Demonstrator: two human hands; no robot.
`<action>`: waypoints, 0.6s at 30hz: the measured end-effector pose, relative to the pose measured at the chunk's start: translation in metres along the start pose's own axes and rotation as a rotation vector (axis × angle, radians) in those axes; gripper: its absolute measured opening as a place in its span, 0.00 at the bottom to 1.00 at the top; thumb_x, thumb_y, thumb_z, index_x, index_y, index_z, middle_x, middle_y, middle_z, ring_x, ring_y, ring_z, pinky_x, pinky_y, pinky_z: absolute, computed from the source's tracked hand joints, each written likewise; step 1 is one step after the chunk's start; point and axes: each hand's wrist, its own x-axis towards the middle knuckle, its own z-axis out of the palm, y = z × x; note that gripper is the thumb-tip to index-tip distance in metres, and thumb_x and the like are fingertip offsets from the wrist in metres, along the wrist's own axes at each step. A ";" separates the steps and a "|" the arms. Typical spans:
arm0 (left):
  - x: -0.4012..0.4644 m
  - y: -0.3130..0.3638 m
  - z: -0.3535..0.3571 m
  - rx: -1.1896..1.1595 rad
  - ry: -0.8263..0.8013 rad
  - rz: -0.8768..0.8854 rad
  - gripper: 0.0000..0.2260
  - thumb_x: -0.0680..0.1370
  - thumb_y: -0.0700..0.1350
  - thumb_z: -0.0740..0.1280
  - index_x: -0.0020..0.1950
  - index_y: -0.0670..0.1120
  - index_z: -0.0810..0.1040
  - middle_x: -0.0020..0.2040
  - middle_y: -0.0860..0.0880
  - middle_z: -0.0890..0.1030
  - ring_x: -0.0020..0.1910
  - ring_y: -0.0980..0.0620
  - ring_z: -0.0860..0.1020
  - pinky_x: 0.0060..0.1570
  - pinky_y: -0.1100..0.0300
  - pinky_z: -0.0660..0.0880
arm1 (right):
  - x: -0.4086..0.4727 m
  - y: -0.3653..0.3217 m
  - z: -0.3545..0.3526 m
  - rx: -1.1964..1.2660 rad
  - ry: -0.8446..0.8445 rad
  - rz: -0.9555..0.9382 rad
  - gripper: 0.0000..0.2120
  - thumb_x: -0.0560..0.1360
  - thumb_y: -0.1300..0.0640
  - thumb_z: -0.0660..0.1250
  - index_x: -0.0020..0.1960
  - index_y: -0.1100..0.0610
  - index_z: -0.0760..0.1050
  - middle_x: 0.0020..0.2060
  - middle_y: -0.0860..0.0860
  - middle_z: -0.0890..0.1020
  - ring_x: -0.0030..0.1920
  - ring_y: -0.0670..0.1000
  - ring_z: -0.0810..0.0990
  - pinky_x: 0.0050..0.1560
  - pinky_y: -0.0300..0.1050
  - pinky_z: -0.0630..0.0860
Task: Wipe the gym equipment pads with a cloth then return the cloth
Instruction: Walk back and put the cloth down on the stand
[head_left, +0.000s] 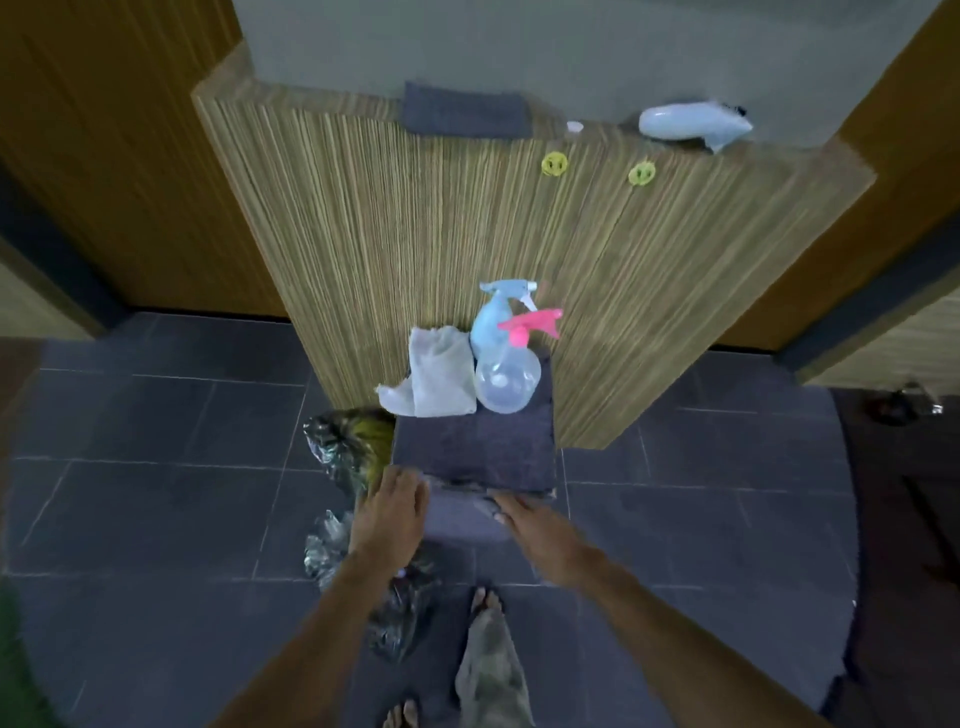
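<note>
A dark grey cloth (475, 447) lies spread over a low stand against a striped wooden partition (395, 249), and its front edge hangs down. My left hand (397, 501) is closed over the cloth's front left corner. My right hand (537, 527) pinches the bunched front edge near the middle. A folded light grey cloth (441, 374) sits at the back of the stand. No gym pads are in view.
A blue spray bottle (493, 319) and a clear bottle with a pink trigger (506, 384) stand beside the light cloth. On top of the partition are another folded dark cloth (465, 111) and a lying blue bottle (691, 124). Crumpled plastic bags (345, 449) lie left of the stand on the tiled floor.
</note>
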 end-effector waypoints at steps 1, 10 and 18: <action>0.024 -0.003 0.003 0.017 0.017 0.003 0.17 0.84 0.50 0.54 0.66 0.45 0.74 0.66 0.42 0.72 0.67 0.39 0.70 0.64 0.45 0.68 | 0.032 0.012 -0.013 -0.088 -0.021 -0.082 0.28 0.81 0.46 0.59 0.77 0.55 0.59 0.75 0.56 0.66 0.73 0.59 0.69 0.67 0.52 0.71; 0.137 -0.046 0.076 0.220 0.065 0.168 0.26 0.83 0.54 0.49 0.79 0.46 0.60 0.79 0.41 0.63 0.77 0.40 0.64 0.71 0.44 0.70 | 0.191 0.088 -0.008 -0.611 0.018 -0.762 0.26 0.81 0.57 0.63 0.77 0.59 0.62 0.76 0.56 0.67 0.76 0.55 0.64 0.68 0.46 0.74; 0.148 -0.069 0.114 0.197 0.169 0.247 0.26 0.84 0.52 0.52 0.81 0.46 0.52 0.82 0.42 0.52 0.81 0.42 0.49 0.77 0.42 0.58 | 0.205 0.103 0.019 -0.665 0.024 -0.764 0.27 0.85 0.43 0.47 0.81 0.51 0.49 0.81 0.52 0.49 0.81 0.55 0.45 0.80 0.55 0.47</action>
